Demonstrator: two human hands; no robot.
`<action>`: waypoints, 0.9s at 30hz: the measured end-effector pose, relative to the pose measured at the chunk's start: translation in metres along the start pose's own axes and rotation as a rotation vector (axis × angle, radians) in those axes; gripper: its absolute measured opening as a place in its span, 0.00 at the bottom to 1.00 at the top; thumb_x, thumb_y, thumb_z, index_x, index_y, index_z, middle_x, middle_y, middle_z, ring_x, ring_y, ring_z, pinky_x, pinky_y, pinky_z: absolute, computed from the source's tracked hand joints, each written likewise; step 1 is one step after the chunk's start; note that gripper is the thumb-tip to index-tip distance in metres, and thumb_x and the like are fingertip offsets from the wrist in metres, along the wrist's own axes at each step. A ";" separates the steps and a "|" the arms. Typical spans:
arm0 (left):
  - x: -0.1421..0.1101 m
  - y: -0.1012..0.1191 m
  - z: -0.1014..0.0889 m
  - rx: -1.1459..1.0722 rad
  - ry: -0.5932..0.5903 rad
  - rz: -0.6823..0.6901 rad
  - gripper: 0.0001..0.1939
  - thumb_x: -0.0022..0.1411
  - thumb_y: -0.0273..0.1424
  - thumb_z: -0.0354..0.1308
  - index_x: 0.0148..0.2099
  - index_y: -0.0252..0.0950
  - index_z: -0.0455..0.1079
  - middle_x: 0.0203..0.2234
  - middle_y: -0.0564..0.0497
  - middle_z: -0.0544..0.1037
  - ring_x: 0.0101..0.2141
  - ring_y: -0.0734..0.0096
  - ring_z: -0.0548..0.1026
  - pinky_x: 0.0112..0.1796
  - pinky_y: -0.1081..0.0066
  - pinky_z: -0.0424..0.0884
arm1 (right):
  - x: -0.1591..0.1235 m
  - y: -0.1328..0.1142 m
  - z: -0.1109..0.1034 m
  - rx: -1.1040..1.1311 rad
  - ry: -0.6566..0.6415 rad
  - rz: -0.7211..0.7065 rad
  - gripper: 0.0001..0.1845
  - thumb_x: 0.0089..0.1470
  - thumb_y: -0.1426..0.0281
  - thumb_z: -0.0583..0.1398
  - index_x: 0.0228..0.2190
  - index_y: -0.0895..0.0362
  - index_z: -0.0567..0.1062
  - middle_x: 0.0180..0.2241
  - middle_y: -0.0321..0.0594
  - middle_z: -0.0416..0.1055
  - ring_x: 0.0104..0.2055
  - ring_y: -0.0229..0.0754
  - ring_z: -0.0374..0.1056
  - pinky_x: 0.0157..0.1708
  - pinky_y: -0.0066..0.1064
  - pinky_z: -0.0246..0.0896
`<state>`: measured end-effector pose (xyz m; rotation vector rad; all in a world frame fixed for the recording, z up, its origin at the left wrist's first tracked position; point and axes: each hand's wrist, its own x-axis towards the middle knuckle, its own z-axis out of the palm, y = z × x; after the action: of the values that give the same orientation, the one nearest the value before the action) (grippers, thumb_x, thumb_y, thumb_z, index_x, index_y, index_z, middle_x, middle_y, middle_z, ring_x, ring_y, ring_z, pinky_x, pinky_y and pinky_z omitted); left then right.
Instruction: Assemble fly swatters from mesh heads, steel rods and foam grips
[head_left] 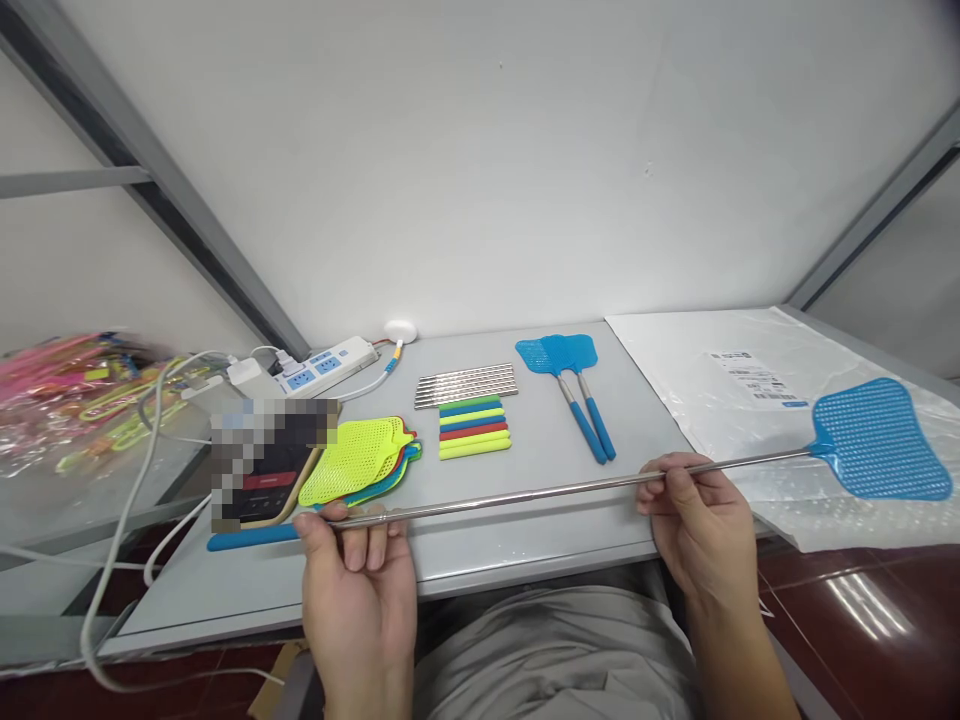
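Observation:
A blue fly swatter (pixel 881 440) with a long, drawn-out metal rod lies across both my hands, its head to the right and its blue grip to the left. My left hand (pixel 356 570) is closed on the rod near the grip. Thumb and fingers of my right hand (pixel 694 515) pinch the rod nearer the head. Beyond the rod, two blue fly swatters (pixel 566 375) with short rods lie partly overlapped. Left of them are a row of silver metal rods (pixel 466 386), several coloured handle grips (pixel 474 430) and a stack of loose swatter heads (pixel 352 465), yellow-green on top.
A phone (pixel 274 480) lies at the table's left, beside a white power strip (pixel 326 370) with plugs and cables. A white packing bag (pixel 675 345) with a label covers the right side. Plastic-wrapped colourful items (pixel 97 400) stand at far left. A pale wall rises behind.

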<state>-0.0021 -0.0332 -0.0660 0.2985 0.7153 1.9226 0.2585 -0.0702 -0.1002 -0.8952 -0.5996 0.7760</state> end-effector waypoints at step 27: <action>-0.079 -0.064 0.019 0.199 -0.305 -0.497 0.20 0.59 0.47 0.63 0.37 0.33 0.74 0.14 0.62 0.50 0.19 0.81 0.51 0.27 0.73 0.57 | -0.030 0.017 0.014 -0.052 -0.314 0.040 0.02 0.52 0.70 0.67 0.32 0.52 0.80 0.27 0.36 0.69 0.26 0.36 0.66 0.26 0.29 0.59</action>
<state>0.0907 -0.0776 -0.0816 0.4772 0.6978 1.3044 0.2247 -0.0813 -0.1114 -0.8414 -0.8827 0.9497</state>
